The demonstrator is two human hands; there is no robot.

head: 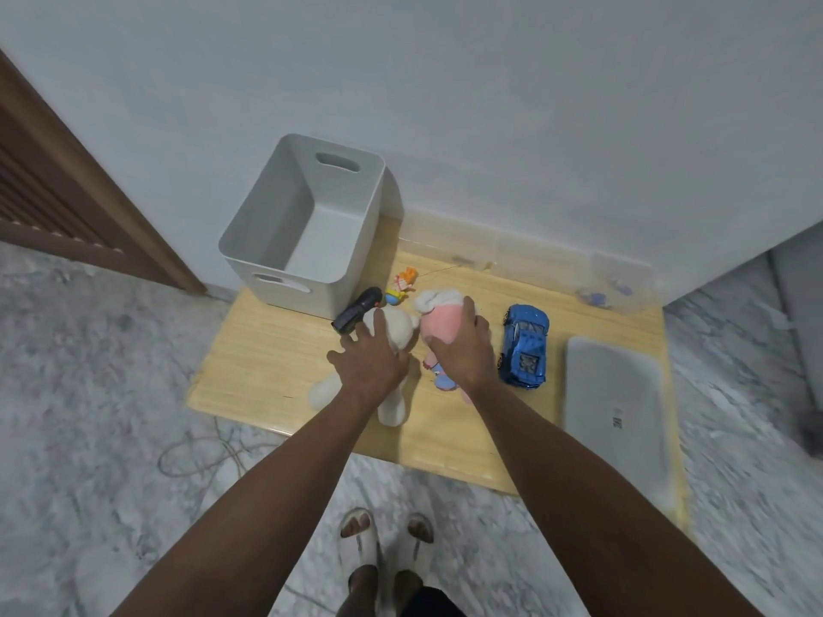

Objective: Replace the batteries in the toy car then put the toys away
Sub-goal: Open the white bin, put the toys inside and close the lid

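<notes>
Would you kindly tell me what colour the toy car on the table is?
The toy car is blue, with dark windows, seen best in the head view.

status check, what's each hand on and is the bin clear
Left hand grips white plush bear. Right hand grips pink plush doll. Blue toy car untouched on table. Grey bin open, nothing blocking.

A low wooden table (267, 362) is set against a white wall (490, 104). A brown door (53, 193) is seen at the far left. The floor (89, 394) is made of grey marble tiles, and a thin cable (200, 456) is looped on it beside the table. White slippers (383, 545) are worn on the feet below.
</notes>
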